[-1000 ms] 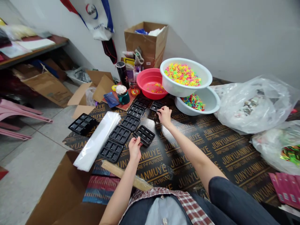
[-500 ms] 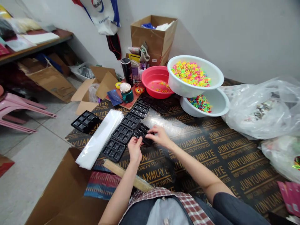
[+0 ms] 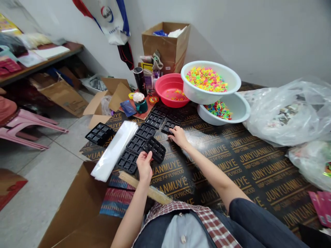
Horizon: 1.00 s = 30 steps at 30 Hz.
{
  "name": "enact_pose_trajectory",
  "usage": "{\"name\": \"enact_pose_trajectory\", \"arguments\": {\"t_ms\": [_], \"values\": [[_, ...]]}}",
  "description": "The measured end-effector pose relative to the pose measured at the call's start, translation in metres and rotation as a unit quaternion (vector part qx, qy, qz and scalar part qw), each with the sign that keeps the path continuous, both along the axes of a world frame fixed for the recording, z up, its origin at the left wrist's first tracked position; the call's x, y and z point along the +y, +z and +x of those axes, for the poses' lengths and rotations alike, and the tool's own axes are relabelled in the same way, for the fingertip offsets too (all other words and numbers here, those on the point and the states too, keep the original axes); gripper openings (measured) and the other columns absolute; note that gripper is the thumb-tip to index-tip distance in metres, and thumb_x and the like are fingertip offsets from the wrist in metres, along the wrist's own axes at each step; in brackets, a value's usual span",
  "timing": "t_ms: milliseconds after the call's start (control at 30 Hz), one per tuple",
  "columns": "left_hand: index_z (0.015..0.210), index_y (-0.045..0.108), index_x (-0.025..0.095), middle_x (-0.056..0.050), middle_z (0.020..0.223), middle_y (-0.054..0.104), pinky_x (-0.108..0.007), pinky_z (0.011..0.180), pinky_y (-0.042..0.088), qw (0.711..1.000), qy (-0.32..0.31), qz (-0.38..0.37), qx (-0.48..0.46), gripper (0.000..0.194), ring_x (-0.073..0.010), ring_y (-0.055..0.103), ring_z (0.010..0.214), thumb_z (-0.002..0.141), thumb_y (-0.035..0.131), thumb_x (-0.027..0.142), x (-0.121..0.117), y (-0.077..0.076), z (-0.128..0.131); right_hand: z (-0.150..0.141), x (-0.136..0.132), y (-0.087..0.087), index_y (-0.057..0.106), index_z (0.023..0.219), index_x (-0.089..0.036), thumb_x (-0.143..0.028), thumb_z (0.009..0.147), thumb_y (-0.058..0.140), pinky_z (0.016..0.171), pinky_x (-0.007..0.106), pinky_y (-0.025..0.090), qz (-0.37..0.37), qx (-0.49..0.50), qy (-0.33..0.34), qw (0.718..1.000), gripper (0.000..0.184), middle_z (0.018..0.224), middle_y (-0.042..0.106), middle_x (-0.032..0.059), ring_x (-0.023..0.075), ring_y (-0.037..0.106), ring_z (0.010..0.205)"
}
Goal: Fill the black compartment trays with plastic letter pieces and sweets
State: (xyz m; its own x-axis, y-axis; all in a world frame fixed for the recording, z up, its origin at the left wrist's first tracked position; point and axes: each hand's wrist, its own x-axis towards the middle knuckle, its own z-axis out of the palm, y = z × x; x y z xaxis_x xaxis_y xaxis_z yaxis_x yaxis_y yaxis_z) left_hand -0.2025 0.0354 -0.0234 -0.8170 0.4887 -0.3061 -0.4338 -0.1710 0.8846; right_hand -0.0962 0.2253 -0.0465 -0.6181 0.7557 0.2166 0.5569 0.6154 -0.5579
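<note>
My left hand (image 3: 144,166) pinches the lower edge of a black plastic compartment tray (image 3: 157,150), held tilted above the table; whether more than one tray is in the grip I cannot tell. Farther off, my right hand (image 3: 179,136) has its fingers on the near right edge of another black tray (image 3: 169,126), which lies on or just above the table. To the left of both hands runs a row of several similar trays, among them a near tray (image 3: 127,161) and a farther tray (image 3: 146,131). Beside that row lies a stack of clear plastic bags (image 3: 116,150).
A red basin (image 3: 165,82) and two pale basins, the upper basin (image 3: 184,90) and lower basin (image 3: 243,109), hold small colourful pieces. A green mug (image 3: 141,106) stands near the back. One black tray (image 3: 99,133) sits at the left edge. Large plastic bags (image 3: 292,117) lie right.
My right hand has moved away from the left, forward and right, to a tray beyond the row. My left hand keeps hold of a tray, now more tilted. The view has shifted slightly.
</note>
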Motion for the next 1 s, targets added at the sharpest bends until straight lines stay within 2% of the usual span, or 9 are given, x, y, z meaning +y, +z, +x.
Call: {"name": "enact_pose_trajectory", "arguments": {"t_ms": [100, 267, 367, 433, 500, 600, 767, 900, 1000], "values": [[0.062, 0.054, 0.016, 0.005, 0.059, 0.056, -0.018, 0.052, 0.041, 1.0, -0.001, 0.0, -0.003, 0.051, -0.0059, 0.05, 0.053, 0.043, 0.091, 0.045, -0.009, 0.004, 0.003, 0.0, -0.043, 0.011, 0.073, 0.1, -0.018, -0.036, 0.082, 0.075, 0.076, 0.033, 0.047, -0.012, 0.096, 0.058, 0.994, 0.026, 0.086, 0.061, 0.0073, 0.0208, 0.057, 0.083], [0.063, 0.056, 0.015, 0.004, 0.06, 0.057, -0.019, 0.055, 0.043, 0.999, -0.034, -0.001, -0.002, 0.048, -0.0071, 0.052, 0.055, 0.045, 0.091, 0.044, -0.015, 0.007, 0.014, 0.009, -0.115, 0.027, 0.075, 0.085, -0.018, -0.038, 0.09, 0.065, 0.063, 0.026, 0.045, -0.138, 0.169, 0.194, 0.957, 0.023, 0.069, 0.06, 0.002, 0.0144, 0.056, 0.066], [0.061, 0.054, 0.015, 0.005, 0.058, 0.053, -0.02, 0.054, 0.041, 0.999, -0.018, -0.01, 0.026, 0.048, -0.0062, 0.05, 0.053, 0.045, 0.091, 0.042, -0.02, 0.005, 0.012, 0.012, -0.113, 0.025, 0.075, 0.083, -0.019, -0.034, 0.094, 0.059, 0.062, 0.026, 0.045, -0.168, 0.191, 0.149, 0.956, 0.024, 0.067, 0.06, 0.0011, 0.0137, 0.056, 0.062], [0.062, 0.053, 0.016, 0.007, 0.057, 0.05, -0.019, 0.052, 0.039, 0.999, 0.012, -0.015, 0.039, 0.048, -0.0054, 0.047, 0.052, 0.045, 0.09, 0.041, -0.026, 0.004, 0.004, 0.011, -0.097, 0.019, 0.075, 0.086, -0.019, -0.031, 0.094, 0.058, 0.067, 0.028, 0.047, -0.127, 0.188, 0.087, 0.97, 0.022, 0.071, 0.062, 0.0027, 0.0156, 0.058, 0.068], [0.062, 0.051, 0.016, 0.007, 0.057, 0.049, -0.019, 0.052, 0.038, 0.998, 0.035, -0.017, 0.04, 0.05, -0.005, 0.047, 0.051, 0.045, 0.09, 0.041, -0.033, 0.004, -0.005, 0.007, -0.078, 0.011, 0.074, 0.086, -0.018, -0.024, 0.091, 0.061, 0.072, 0.031, 0.048, -0.075, 0.134, 0.042, 0.987, 0.016, 0.076, 0.062, 0.0053, 0.0185, 0.059, 0.075], [0.063, 0.05, 0.017, 0.008, 0.059, 0.05, -0.018, 0.053, 0.038, 0.998, 0.043, -0.016, 0.03, 0.05, -0.0048, 0.047, 0.052, 0.044, 0.09, 0.041, -0.045, 0.005, -0.014, -0.001, -0.065, 0.003, 0.074, 0.084, -0.015, -0.014, 0.082, 0.07, 0.077, 0.034, 0.048, -0.049, 0.008, 0.057, 0.997, 0.004, 0.078, 0.062, 0.0075, 0.0218, 0.058, 0.08], [0.064, 0.051, 0.017, 0.007, 0.059, 0.052, -0.018, 0.054, 0.038, 0.999, 0.041, -0.02, 0.029, 0.049, -0.0052, 0.047, 0.053, 0.045, 0.09, 0.04, -0.057, 0.006, -0.006, -0.002, -0.107, 0.013, 0.072, 0.104, -0.016, -0.034, 0.083, 0.074, 0.076, 0.033, 0.048, -0.043, 0.093, 0.107, 0.989, 0.028, 0.086, 0.062, 0.0077, 0.0208, 0.058, 0.083], [0.063, 0.055, 0.016, 0.005, 0.06, 0.055, -0.02, 0.056, 0.039, 0.999, 0.0, -0.021, 0.035, 0.045, -0.0068, 0.049, 0.054, 0.046, 0.09, 0.038, -0.058, 0.005, 0.007, 0.002, -0.149, 0.029, 0.074, 0.086, -0.017, -0.042, 0.091, 0.063, 0.064, 0.026, 0.045, -0.125, 0.168, 0.206, 0.956, 0.028, 0.07, 0.059, 0.0022, 0.0141, 0.055, 0.066], [0.062, 0.055, 0.016, 0.005, 0.057, 0.053, -0.02, 0.055, 0.038, 0.998, 0.006, -0.028, 0.063, 0.043, -0.0064, 0.047, 0.053, 0.046, 0.09, 0.036, -0.061, 0.007, 0.004, 0.004, -0.154, 0.031, 0.072, 0.08, -0.017, -0.037, 0.096, 0.055, 0.061, 0.026, 0.044, -0.151, 0.202, 0.174, 0.952, 0.031, 0.066, 0.058, 0.0014, 0.0127, 0.054, 0.061]]}}
